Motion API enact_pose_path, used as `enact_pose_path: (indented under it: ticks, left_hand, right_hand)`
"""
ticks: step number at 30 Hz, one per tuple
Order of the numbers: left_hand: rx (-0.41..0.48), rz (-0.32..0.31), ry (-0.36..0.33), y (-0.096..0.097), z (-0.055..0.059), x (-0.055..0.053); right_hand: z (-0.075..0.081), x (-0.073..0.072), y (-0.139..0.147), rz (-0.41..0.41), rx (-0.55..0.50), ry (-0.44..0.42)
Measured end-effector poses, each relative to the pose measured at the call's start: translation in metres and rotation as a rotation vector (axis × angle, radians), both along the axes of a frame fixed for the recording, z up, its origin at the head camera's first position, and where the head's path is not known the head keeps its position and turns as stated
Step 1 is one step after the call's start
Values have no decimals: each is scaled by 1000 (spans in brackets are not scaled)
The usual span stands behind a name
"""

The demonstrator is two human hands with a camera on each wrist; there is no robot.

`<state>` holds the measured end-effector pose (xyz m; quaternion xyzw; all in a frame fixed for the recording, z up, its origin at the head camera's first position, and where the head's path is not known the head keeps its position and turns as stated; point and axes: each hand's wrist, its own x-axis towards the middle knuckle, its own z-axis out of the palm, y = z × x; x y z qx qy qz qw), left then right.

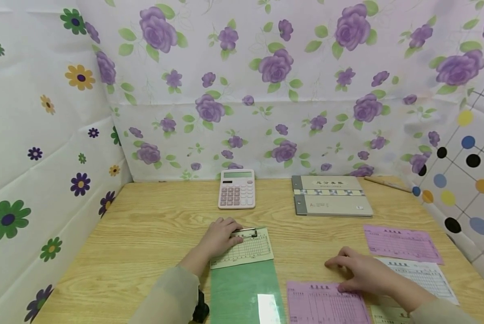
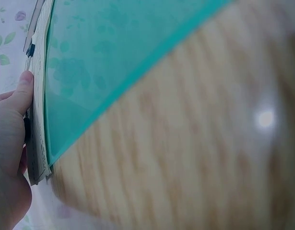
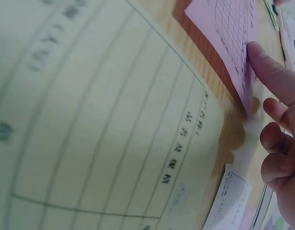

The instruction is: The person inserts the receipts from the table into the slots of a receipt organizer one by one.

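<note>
My left hand (image 1: 221, 236) grips the top of a green translucent clipboard (image 1: 242, 288), at its metal clip (image 1: 246, 231). A pale yellow printed slip (image 1: 246, 249) lies under the clip. The left wrist view shows the thumb of that hand (image 2: 10, 134) on the paper's side; its other fingers are largely hidden. Over a pink printed slip (image 1: 324, 303) is my right hand (image 1: 365, 270), its thumb touching the top edge and its other fingers loosely bent, apart from the paper. Another pale yellow slip (image 1: 389, 312) lies partly beneath the right forearm.
A white slip (image 1: 428, 278) and a second pink slip (image 1: 401, 243) lie at the right. Towards the back stand a calculator (image 1: 237, 189), a ledger book (image 1: 331, 195) and a pen (image 1: 387, 183). Patterned cloth (image 1: 242, 85) bounds the wooden table (image 1: 152, 225).
</note>
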<state>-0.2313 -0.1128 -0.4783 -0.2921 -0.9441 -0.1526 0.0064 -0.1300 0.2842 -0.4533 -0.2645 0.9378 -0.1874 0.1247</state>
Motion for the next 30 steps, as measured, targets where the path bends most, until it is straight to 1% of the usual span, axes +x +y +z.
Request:
enact_pose_path:
  ticks: [4,8,15,18,23,30]
  left_hand:
    - [4,0,-3,0,-1,0]
    - [3,0,-4,0,-1,0]
    - [6,-1,-1,-1,0,0]
    - [6,-2,-3,0,1,0]
    - [3,2,-9,0,1,0]
    - [0,3,-2,0,0,-1]
  right_hand:
    - [-1,-3,1,-8,9,25]
    - [1,0,6,-2,8,29]
    - [1,14,20,5,-3,-39]
    - [-2,19,23,4,0,-33]
    - [-4,19,23,-23,4,-42]
    - [-2,17,21,-76,31,-44]
